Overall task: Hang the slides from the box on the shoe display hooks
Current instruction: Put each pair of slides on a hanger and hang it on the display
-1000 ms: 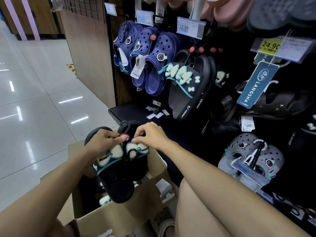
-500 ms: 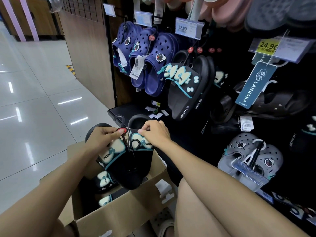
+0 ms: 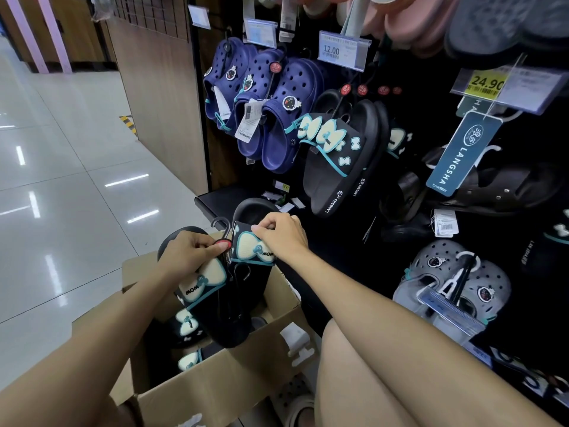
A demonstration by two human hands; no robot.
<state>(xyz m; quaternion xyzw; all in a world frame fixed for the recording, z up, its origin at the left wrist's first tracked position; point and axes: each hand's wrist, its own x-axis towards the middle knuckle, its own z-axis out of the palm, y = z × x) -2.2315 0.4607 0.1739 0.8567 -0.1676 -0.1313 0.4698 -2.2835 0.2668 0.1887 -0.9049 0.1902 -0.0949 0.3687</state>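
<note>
By the shoe wall (image 3: pixel 400 211), both hands, left hand (image 3: pixel 187 252) and right hand (image 3: pixel 283 237), pinched the slides (image 3: pixel 228 291), whose hanger (image 3: pixel 220 224) maybe sat loose, so one could fall.

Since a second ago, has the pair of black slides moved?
Yes. The pair of black slides has risen out of the cardboard box, toward the hanging slides.

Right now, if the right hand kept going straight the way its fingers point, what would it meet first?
The right hand points left across the held pair of slides; first in line is probably the hanger hook, then the left hand, though depth is unclear.
</note>
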